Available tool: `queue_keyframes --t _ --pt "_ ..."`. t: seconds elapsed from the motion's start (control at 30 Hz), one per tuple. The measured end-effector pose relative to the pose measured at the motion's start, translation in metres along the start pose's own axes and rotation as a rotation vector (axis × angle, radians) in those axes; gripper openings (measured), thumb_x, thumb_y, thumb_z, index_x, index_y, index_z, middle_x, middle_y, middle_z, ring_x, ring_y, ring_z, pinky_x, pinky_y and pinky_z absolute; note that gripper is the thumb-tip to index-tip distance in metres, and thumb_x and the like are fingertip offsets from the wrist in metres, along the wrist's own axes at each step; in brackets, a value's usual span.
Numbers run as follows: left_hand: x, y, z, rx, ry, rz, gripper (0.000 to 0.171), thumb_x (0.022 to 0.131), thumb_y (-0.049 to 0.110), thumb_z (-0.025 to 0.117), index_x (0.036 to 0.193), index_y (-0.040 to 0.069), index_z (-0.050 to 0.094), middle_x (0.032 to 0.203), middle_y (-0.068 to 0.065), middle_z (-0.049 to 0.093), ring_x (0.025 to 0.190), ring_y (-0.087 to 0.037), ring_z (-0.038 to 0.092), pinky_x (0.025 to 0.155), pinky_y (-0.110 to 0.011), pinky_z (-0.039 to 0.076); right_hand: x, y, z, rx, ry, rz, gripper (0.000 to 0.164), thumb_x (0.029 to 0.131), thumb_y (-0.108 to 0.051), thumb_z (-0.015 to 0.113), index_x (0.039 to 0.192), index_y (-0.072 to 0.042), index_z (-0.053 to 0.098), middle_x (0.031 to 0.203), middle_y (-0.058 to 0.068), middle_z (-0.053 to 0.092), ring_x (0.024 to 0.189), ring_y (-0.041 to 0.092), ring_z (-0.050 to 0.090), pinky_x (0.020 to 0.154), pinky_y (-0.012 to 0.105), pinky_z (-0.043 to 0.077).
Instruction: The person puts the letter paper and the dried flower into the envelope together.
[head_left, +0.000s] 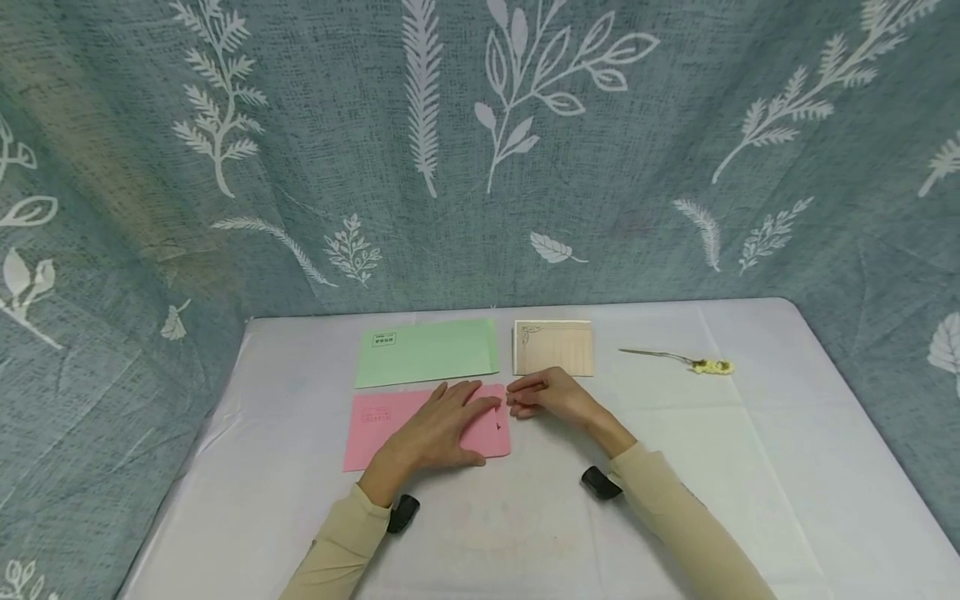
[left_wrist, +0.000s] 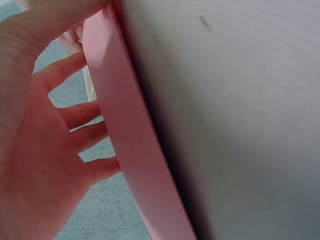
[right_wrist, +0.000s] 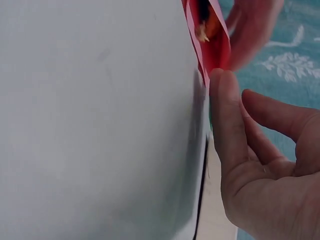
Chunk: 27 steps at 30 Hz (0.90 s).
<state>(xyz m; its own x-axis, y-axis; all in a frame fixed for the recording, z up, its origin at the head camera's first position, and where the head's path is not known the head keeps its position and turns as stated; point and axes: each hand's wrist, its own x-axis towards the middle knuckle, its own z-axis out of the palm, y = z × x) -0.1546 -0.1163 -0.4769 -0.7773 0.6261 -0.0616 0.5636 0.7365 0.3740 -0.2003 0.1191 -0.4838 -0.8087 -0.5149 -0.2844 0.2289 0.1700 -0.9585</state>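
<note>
A pink envelope (head_left: 375,433) lies on the table with its mouth end to the right, where a dark gap shows. My left hand (head_left: 445,425) rests across the envelope's right half, fingers spread on top and thumb at the near edge. At the far right corner my right hand (head_left: 551,395) brings thumb and fingertips together at the envelope's edge, which they seem to pinch. In the right wrist view the pink envelope (right_wrist: 223,47) gapes, and something orange and dark (right_wrist: 207,27) shows inside, its kind unclear.
Behind the pink envelope lies a green envelope (head_left: 427,354). A beige paper pad or card (head_left: 555,348) lies behind my right hand. Further right is a thin metal stick with a yellow, ornamented end (head_left: 711,367). A patterned curtain (head_left: 450,233) hangs at the white table's (head_left: 750,483) back.
</note>
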Motion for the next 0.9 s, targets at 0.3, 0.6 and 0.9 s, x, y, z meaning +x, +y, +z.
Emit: queue_keyframes --t 0.3,0.6,0.9 --pt "-0.002 -0.001 -0.001 -0.031 -0.017 0.006 0.082 0.076 0.041 0.082 0.146 0.019 0.045 0.153 -0.017 0.036 0.142 -0.033 0.031 0.118 -0.053 0.016 0.005 -0.008 -0.008 -0.033 0.089 -0.046 0.03 0.099 0.0 0.053 0.123 0.018 0.057 0.112 0.03 0.066 0.087 0.019 0.071 0.081 0.032 0.058" --pt "0.006 -0.011 -0.017 -0.058 0.05 0.005 0.082 0.083 0.05 0.073 0.15 0.018 0.041 0.154 -0.017 0.034 0.144 -0.034 0.028 0.118 -0.052 0.015 0.022 -0.023 -0.009 0.011 0.159 -0.039 0.032 0.101 -0.003 0.05 0.127 0.016 0.055 0.119 0.03 0.063 0.1 0.023 0.07 0.087 0.032 0.055" --pt "0.037 -0.03 -0.045 -0.021 0.051 -0.035 0.078 0.087 0.044 0.073 0.15 0.013 0.039 0.152 -0.022 0.035 0.142 -0.036 0.031 0.117 -0.056 0.018 0.041 -0.033 -0.009 0.048 0.173 0.03 0.036 0.103 -0.008 0.048 0.133 0.012 0.052 0.127 0.027 0.06 0.115 0.032 0.062 0.088 0.028 0.055"
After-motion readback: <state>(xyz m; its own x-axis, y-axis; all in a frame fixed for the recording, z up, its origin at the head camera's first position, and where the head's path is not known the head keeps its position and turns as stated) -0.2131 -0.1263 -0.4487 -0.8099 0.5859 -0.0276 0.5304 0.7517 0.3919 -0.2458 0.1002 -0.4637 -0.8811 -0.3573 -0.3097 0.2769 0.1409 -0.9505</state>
